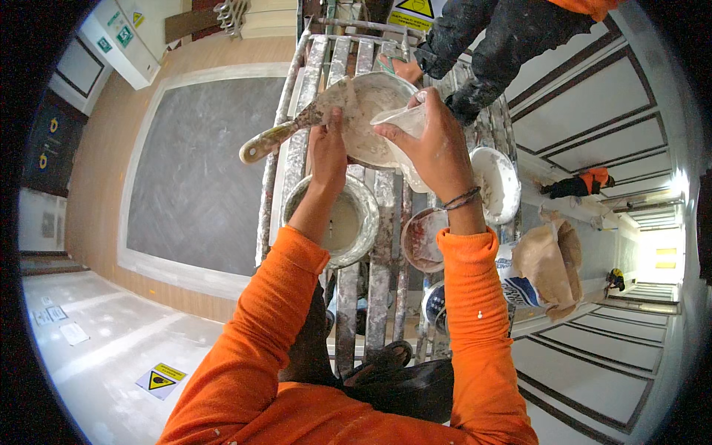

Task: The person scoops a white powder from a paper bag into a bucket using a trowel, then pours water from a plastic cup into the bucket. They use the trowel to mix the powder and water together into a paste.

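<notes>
My left hand (329,153) grips the near-left rim of a plaster-smeared bowl (370,130), thumb on top. A putty knife (272,140) with a worn handle lies over the bowl's left side, its blade under or beside my thumb; whether my hand also holds it I cannot tell. My right hand (436,142) pinches a limp, whitish plastic sheet or bag (409,125) over the bowl's right side, and the sheet hangs down past the rim. Pale residue coats the inside of the bowl. Below my left hand stands a round bucket (364,222) with cloudy liquid in it.
The slatted scaffold platform (384,194) is splattered. On it are a reddish bowl (423,242) and a white tub (503,186). An opened paper sack (548,261) stands at right. A co-worker's legs (473,55) and bare foot are close ahead; other people are farther off right.
</notes>
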A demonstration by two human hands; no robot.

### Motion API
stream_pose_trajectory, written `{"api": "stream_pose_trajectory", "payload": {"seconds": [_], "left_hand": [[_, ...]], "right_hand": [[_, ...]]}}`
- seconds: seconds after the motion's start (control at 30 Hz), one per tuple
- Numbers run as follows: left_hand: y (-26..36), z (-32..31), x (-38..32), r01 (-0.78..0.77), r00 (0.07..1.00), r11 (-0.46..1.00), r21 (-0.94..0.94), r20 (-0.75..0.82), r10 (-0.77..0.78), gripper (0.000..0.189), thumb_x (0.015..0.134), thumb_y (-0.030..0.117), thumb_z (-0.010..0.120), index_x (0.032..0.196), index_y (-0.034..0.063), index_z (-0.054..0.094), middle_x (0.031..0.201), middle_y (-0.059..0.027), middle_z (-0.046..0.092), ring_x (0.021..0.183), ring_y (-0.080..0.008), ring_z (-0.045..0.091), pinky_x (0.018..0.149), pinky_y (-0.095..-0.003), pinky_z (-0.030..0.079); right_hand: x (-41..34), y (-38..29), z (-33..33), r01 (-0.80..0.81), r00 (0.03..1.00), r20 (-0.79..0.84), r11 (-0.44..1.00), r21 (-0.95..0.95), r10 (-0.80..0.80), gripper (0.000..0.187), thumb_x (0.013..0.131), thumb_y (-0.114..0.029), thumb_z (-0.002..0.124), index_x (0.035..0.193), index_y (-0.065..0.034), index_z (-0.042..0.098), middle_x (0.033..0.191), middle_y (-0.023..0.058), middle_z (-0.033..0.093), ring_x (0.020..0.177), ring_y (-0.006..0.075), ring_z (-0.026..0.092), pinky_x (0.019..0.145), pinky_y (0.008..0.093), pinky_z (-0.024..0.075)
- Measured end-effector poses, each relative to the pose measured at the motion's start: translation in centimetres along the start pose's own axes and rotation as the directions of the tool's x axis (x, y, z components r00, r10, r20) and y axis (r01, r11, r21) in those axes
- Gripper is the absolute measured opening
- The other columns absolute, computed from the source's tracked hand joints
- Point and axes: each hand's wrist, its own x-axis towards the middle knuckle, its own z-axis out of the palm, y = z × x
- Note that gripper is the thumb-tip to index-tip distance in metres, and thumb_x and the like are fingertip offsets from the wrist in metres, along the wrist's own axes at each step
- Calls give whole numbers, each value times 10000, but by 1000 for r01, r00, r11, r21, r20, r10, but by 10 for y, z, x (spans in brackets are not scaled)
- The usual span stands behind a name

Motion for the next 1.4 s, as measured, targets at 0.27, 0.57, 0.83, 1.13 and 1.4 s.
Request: {"api": "stream_pose_trajectory", "payload": {"seconds": [0.27,0.57,0.83,1.13,1.4], "left_hand": [[-1,6,-2,5,1000,1000,6,-11,-5,435,1000,382,554,1113,-34,617,956,-90,655,859,-140,610,741,-301,504],[0,-2,3,155,986,988,28,-70,-153,481,990,401,560,1185,-39,574,995,-105,659,797,-164,647,671,-302,538],[-3,-15,13,-27,995,1000,-2,-92,27,490,987,429,558,1163,-26,600,1014,-105,648,821,-167,626,684,-297,519],[-15,-34,27,-89,970,991,104,-218,110,558,970,503,553,1068,-40,637,942,-94,623,816,-175,568,706,-334,469],[14,-4,-4,25,988,994,110,-155,-8,570,966,505,562,1122,-40,615,975,-94,628,861,-161,558,755,-314,466]], "right_hand": [[1,6,0,9,1000,-11,1000,-29,-10,597,771,-418,806,1031,11,482,947,249,617,849,415,622,752,441,490],[-13,-5,-8,-99,986,-120,990,103,111,540,792,-341,817,1051,-15,473,1026,185,632,911,295,641,805,397,502],[-70,-11,15,-97,937,-215,795,599,276,529,818,-171,808,1150,-60,411,1263,147,541,1114,227,567,966,352,465],[-176,0,102,-421,852,-113,797,434,511,536,687,-271,892,985,-64,498,995,104,571,968,277,578,891,401,457],[-217,28,184,-421,893,237,897,135,383,383,594,-240,860,762,-67,563,850,137,556,857,370,567,760,469,452]]}}
